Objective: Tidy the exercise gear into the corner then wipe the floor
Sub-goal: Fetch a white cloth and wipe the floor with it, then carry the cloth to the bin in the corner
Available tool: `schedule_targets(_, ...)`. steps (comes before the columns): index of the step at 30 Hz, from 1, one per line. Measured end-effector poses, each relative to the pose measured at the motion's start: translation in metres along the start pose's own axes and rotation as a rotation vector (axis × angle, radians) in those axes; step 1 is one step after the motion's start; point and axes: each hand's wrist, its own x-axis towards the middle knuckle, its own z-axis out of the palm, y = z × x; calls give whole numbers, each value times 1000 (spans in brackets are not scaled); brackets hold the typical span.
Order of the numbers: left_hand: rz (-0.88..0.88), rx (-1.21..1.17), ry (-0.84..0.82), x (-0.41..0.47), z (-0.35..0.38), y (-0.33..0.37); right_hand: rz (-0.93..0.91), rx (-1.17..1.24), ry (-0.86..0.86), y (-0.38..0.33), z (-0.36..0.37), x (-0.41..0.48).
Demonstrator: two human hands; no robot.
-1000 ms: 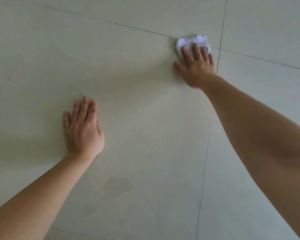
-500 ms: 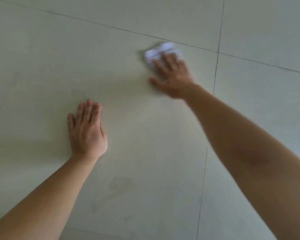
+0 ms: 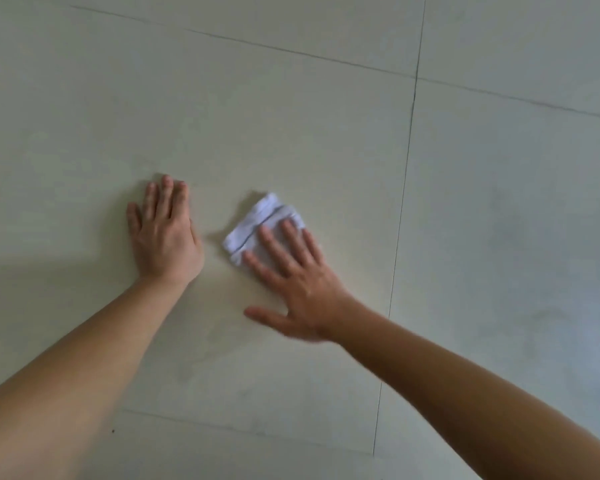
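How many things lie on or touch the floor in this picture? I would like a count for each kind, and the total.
Hands: 2, the left hand flat on the floor, the right hand pressing on the cloth
White cloth: 1, folded
Total: 3

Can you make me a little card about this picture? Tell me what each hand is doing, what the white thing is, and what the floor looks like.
left hand: flat on the floor, fingers straight, holding nothing
right hand: fingers straight and spread, pressing on the cloth
cloth: white, folded, lying on the floor just right of the left hand, not touching it
floor: pale tiles with thin dark grout lines
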Motion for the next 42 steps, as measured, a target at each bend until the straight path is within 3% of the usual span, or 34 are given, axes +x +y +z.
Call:
schedule_targets(5, 47, 9, 33, -16, -4, -2, -121, -39, 10, 1, 6, -25)
schedule_targets(9, 33, -15, 23, -69, -10, 4, 218, -82, 199, 55, 0, -42)
schedule_targets(12, 34, -30, -100, -126, -20, 13, 472, 10, 119, 62, -17, -64)
schedule_targets(17, -29, -32, -513, -204, -100, 39, 665, 273, -60, -2, -66, -116)
schedule_targets(20, 13, -7, -550, -211, -187, 60, 780, 365, -111, -43, -126, -137)
schedule_targets(23, 134, -31, -417, -177, -294, 71, 754, 393, -103, -72, -227, -139)
schedule_targets(26, 221, -1, -254, -110, -426, 76, 696, 371, -24, -89, -373, -124)
schedule_targets(34, 142, 36, 214, 10, -877, 95, 441, 348, 445, -189, -830, -94)
schedule_targets(38, 110, 76, 475, -6, -1026, 77, 218, 366, 646, -260, -951, -81)
schedule_targets(42, -81, 83, 601, -56, -1100, 34, 88, 429, 651, -358, -995, -61)
